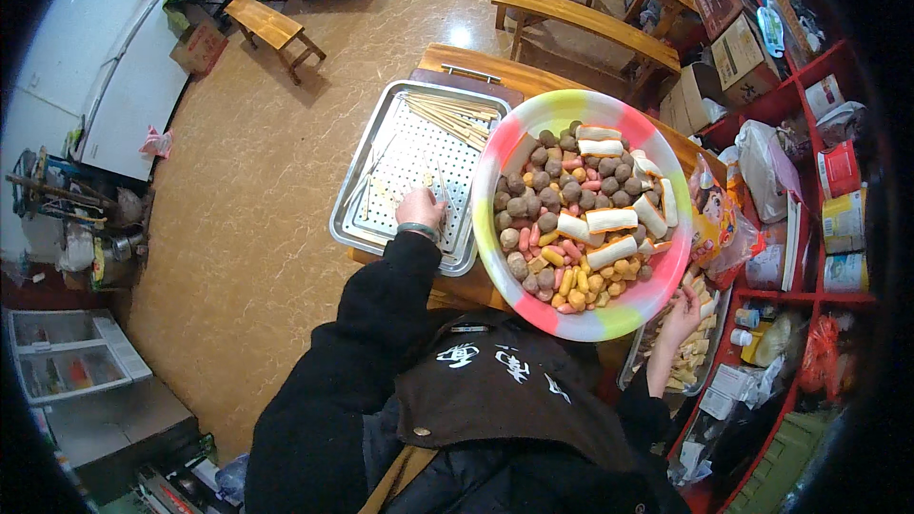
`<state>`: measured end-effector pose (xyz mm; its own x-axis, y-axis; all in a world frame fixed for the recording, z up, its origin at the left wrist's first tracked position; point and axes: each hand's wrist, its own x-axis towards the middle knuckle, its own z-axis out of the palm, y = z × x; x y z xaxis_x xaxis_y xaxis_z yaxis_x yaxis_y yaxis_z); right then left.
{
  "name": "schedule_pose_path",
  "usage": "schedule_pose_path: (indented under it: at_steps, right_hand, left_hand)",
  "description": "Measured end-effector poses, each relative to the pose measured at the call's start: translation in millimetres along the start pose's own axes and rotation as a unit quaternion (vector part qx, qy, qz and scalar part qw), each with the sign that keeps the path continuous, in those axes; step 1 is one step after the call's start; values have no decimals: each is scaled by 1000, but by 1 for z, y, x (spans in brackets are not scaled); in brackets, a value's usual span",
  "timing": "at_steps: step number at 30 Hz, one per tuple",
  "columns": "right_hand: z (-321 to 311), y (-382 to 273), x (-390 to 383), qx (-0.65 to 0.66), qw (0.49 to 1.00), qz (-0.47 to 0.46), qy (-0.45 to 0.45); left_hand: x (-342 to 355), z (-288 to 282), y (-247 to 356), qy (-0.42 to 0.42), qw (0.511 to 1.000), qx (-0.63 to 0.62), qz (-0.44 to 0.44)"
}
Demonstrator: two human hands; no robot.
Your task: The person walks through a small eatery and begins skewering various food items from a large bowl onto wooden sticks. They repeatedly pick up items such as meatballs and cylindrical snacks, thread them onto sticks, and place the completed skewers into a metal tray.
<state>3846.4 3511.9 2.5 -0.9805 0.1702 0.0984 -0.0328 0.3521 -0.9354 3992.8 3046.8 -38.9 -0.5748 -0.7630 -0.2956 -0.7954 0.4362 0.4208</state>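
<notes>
My left hand (422,210) is closed low over a perforated metal tray (386,157), its fingertips close to a thin stick. Whether that stick is in its grip I cannot make out. A bundle of wooden sticks (447,119) lies across the tray's far right part, with a few loose ones nearer. Right of it stands a large pink, yellow and white basin (519,290) full of brown meatballs (549,197), small sausages (566,281) and white rolls with orange edges (611,220). My right hand (678,320) reaches past the basin to a tray of skewered food (692,362), fingers bent together; what they grip is hidden.
The trays and basin rest on a wooden table (443,57). Red shelves (804,257) with bags and packages stand close on the right. A colourful plastic bag (716,219) leans by the basin. Wooden benches (581,24) and a low stool (267,23) stand farther off.
</notes>
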Motion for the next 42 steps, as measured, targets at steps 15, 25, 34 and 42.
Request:
schedule_pose_path:
  at_steps: [15,25,34,42]
  right_hand:
    - [70,-98,-67,14,983,-13,-183]
    - [122,-126,-116,89,893,39,-440]
    - [89,-111,-111,-29,946,-27,-320]
    - [44,-93,-94,128,961,121,-211]
  left_hand:
    - [-19,-14,-20,-133,851,-508,-16]
    - [-101,-35,70,-424,703,-561,103]
    - [-137,18,123,-468,786,-274,299]
    - [-79,66,194,-143,864,-142,461]
